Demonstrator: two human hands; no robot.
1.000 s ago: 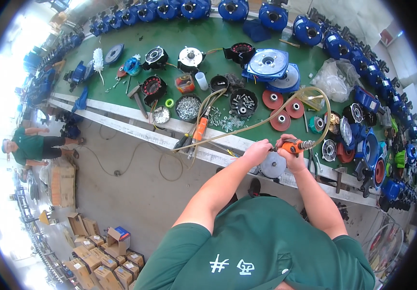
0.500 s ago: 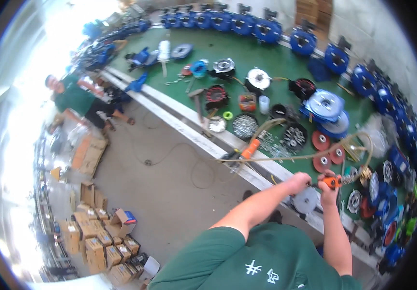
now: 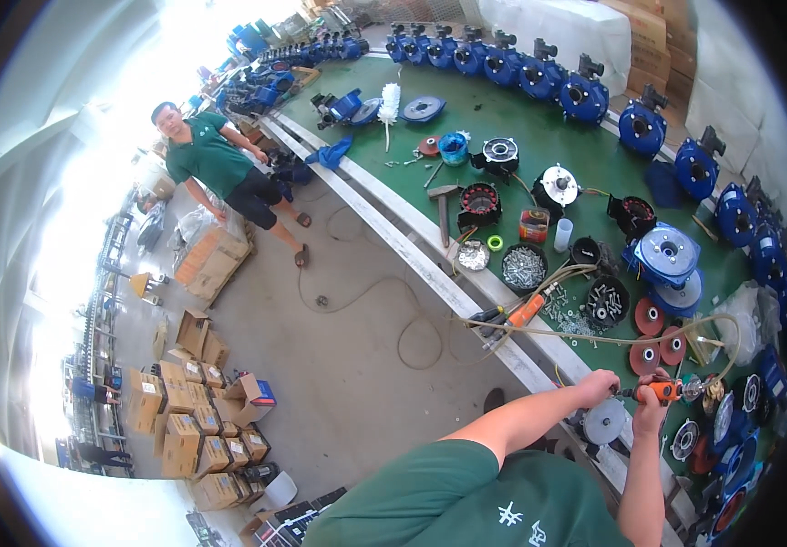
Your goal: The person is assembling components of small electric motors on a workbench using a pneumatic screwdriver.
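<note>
Orange power tool (image 3: 665, 390) in the right hand (image 3: 649, 415), fingers wrapped around its body, at the near edge of a long green bench (image 3: 548, 128); the left hand (image 3: 597, 387) curls beside its dark tip, though whether it grips anything cannot be told. Its apparent hose (image 3: 585, 339) crosses the bench top; a sharp tug could sweep it through loose hardware (image 3: 565, 314), scattering pieces. Cardboard boxes (image 3: 195, 415) stand stacked on the floor, some open, contents unseen. One black bowl (image 3: 521, 289) brims with screws, another (image 3: 608, 325) holds bolts; a smaller dish (image 3: 463, 264) carries silvery bits.
</note>
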